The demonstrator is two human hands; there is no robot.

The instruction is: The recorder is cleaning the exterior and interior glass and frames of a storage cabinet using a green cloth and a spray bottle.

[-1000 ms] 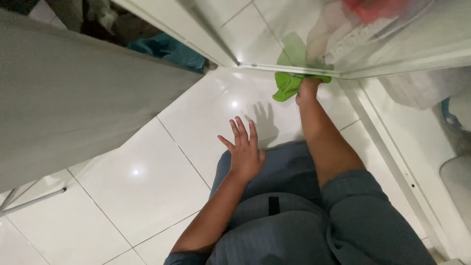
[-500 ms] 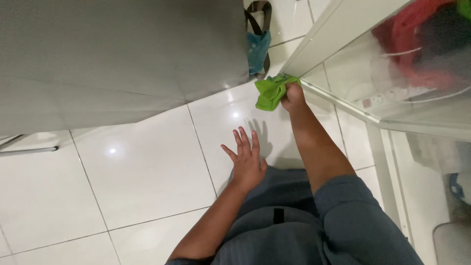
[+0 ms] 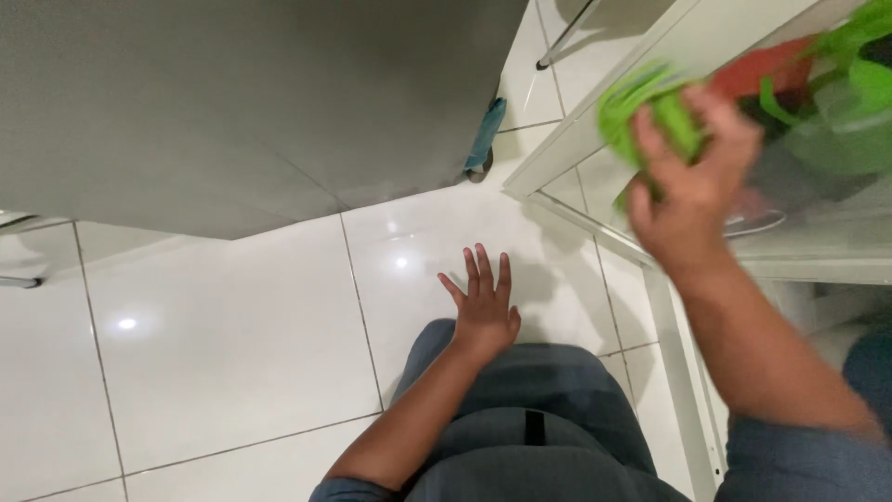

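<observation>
My right hand (image 3: 692, 195) is raised and pressed against a glass panel (image 3: 818, 223), gripping a bright green cloth (image 3: 641, 107); the hand and cloth are blurred with motion. My left hand (image 3: 483, 302) hangs with fingers spread, holding nothing, just over my knee in grey trousers (image 3: 530, 409) and above the white floor tiles (image 3: 214, 353). The glass panel sits in a white frame (image 3: 595, 125). Behind the glass I make out red and green shapes, unclear.
A large grey door or panel (image 3: 232, 102) fills the upper left. A teal object (image 3: 485, 138) rests on the floor at its lower corner. A white frame rail (image 3: 683, 390) runs along the floor on the right.
My right hand with the green cloth has risen from the bottom corner of the frame up onto the glass. The view has swung; my left hand stays spread over my knee.
</observation>
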